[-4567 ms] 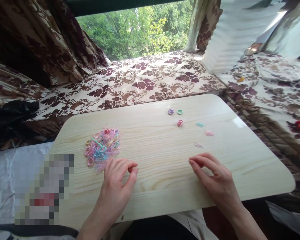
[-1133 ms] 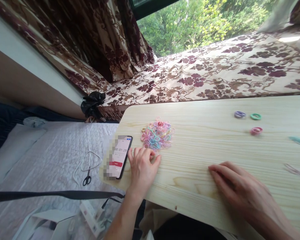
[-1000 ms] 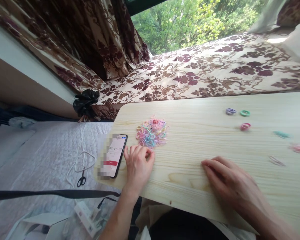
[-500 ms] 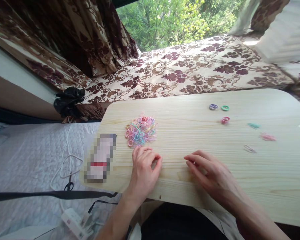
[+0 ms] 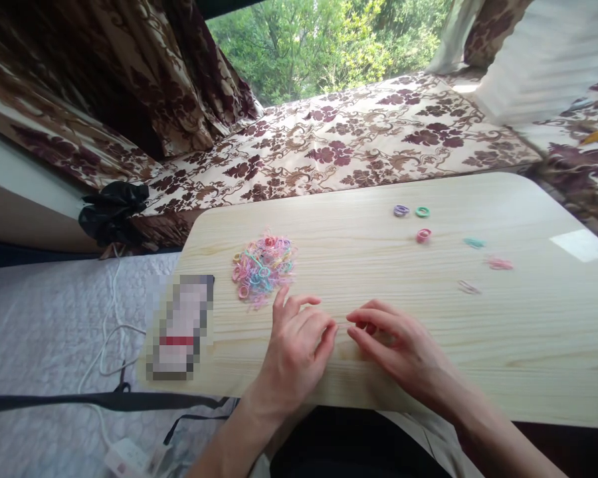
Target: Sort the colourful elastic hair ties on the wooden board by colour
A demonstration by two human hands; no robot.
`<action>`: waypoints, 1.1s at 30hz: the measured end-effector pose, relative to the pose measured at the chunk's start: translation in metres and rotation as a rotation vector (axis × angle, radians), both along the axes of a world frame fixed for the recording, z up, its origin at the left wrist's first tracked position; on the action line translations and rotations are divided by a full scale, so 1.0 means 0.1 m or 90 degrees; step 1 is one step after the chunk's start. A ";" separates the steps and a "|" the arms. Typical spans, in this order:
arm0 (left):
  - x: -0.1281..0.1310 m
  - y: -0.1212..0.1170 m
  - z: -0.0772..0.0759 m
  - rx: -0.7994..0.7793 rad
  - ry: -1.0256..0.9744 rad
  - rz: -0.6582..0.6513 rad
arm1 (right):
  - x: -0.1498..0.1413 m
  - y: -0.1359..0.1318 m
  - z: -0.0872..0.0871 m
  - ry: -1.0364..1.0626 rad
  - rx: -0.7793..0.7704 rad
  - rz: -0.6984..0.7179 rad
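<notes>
My left hand is in a pinch over the near part of the table, thumb and forefinger pressed together on a thin pinkish hair elastic. The elastic pokes out to the right of these fingertips. Close by on that side, my right hand has its thumb and forefinger slightly apart, tips beside the elastic's free end. Beyond my left hand lies a tangled heap of small coloured hair elastics. Thin turquoise elastics, a pink bunch and a pale pink bunch lie to the right.
Thicker purple, green and pink hair ties sit toward the table's far side. A blurred-out flat object lies at the left edge of the wooden table. A floral-covered ledge runs behind it.
My left hand has moved right and now shows an elastic in its pinch. Both hands are closer together. The whole view has shifted slightly; the heap and sorted elastics look unchanged.
</notes>
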State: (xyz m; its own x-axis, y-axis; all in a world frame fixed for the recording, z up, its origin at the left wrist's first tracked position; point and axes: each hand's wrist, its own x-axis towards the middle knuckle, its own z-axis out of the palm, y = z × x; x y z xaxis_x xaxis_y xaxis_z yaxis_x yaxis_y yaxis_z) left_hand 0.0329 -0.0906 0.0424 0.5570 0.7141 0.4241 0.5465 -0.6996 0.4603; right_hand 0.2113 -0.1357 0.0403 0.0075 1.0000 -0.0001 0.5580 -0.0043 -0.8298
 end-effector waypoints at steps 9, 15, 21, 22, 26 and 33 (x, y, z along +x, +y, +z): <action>0.01 0.02 0.00 0.036 0.015 -0.029 | 0.03 -0.01 0.11 0.052 -0.015 -0.014; 0.04 0.02 0.02 0.034 0.006 -0.030 | 0.04 -0.01 0.08 0.047 0.010 -0.015; 0.04 0.05 -0.01 0.022 0.002 -0.008 | 0.20 -0.05 0.06 -0.002 0.067 -0.052; 0.03 0.06 -0.02 0.023 0.006 0.002 | 0.25 -0.06 0.06 -0.015 0.078 -0.066; -0.02 0.10 -0.09 0.029 0.029 0.048 | 0.45 -0.13 0.06 -0.089 0.135 -0.127; -0.11 0.15 -0.16 0.035 0.042 0.084 | 1.01 -0.23 0.04 -0.227 0.176 -0.261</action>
